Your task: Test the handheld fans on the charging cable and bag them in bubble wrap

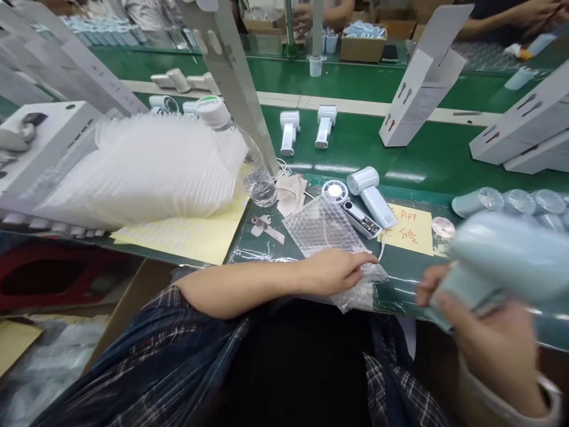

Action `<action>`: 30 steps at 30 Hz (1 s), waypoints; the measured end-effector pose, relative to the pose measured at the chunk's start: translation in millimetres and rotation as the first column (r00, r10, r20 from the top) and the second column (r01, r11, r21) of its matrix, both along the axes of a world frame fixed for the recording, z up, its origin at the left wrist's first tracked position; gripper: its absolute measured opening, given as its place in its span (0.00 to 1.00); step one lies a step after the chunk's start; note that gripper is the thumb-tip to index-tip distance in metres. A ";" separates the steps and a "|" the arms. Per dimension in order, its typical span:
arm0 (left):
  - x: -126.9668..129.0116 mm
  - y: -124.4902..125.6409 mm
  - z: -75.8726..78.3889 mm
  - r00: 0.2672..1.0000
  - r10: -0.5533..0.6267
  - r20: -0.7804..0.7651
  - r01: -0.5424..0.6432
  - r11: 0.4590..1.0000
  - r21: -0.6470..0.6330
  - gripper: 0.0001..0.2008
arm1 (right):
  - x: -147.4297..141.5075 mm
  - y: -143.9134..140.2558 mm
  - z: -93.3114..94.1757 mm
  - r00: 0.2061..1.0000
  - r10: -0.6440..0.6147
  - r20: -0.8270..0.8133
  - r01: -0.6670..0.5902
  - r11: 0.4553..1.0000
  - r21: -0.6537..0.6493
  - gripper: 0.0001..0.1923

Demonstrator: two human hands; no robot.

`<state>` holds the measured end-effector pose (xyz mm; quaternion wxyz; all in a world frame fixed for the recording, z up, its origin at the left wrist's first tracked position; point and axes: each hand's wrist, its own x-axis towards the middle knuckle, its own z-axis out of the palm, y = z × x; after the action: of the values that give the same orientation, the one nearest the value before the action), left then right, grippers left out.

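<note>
This looks like a factory. A long green table (351, 135) runs from side to side. Small blue fans (290, 131), all alike, are on it near twelve o'clock. Rows of blue parts (98, 32) fill the spot between ten and eleven o'clock. Tall white boxes (406, 110) stand at two o'clock. A big pile of clear bags (155, 169) lies at ten o'clock. Another person's arms (498, 25) show far off at two o'clock.

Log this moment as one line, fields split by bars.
left hand: over bubble wrap | right hand: holding light-blue fan, blurred | nearby: handwritten yellow note, water bottle
</note>
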<state>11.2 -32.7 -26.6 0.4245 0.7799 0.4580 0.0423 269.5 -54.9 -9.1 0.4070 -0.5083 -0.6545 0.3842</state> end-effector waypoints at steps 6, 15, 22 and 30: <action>-1.7 14.6 -18.0 0.798 0.457 0.393 -0.289 0.862 -0.416 0.22 | -20.0 -23.5 -49.1 0.910 0.081 0.407 -0.081 0.997 -0.018 0.28; -13.4 23.9 -15.6 0.779 0.435 0.452 -0.406 0.899 -0.164 0.21 | -31.4 -13.5 -45.2 0.723 0.156 0.673 -0.217 0.976 0.007 0.27; -19.8 -15.8 29.7 0.954 -0.105 -0.279 0.271 0.697 0.664 0.26 | -41.8 -21.3 -32.5 0.584 0.104 0.805 -0.382 0.910 0.160 0.18; -17.7 -34.4 61.6 0.906 -0.209 -0.368 0.421 0.528 0.738 0.22 | -54.4 -21.8 -12.0 0.684 0.073 0.726 -0.345 0.909 0.233 0.17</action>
<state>-6.5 -67.0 35.0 -0.0300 0.9550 0.2858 0.0741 215.1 -76.7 -21.1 0.1637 -0.4549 -0.8714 0.0831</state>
